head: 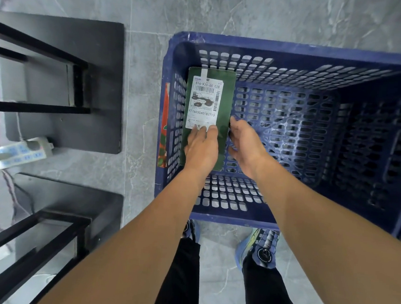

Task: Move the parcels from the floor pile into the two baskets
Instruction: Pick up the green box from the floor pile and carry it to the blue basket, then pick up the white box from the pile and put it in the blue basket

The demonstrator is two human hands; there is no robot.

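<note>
The green parcel (225, 98) is inside the blue basket (298, 48), tight along the basket's wall at 9 o'clock. It is a flat, slim rectangle, broad face up, and its long axis runs from 12 o'clock to 6 o'clock. The white shipping label (204, 99) covers most of the left half of that face. The label's print reads upright from here, so its head points to 12 o'clock and its foot to the person.

The left hand (200, 150) lies on the parcel's near end, fingers straight and flat, fingertips on the foot of the label. The right hand (247, 148) comes in from 4 o'clock and grips the parcel's right long edge, thumb on top and fingers curled around that edge. Whether the parcel already rests on the perforated basket floor or is held just above it is hard to tell from straight overhead.

The basket stands on a grey marbled floor (230, 10). The person's blue shoes (259, 247) sit just beside its near rim at 6 o'clock. At 9 o'clock, well apart from the basket, stand two black metal frames (63, 81) on flat base plates. A white power strip (17, 153) (with red and blue cables trailing beside it) lies between them.
</note>
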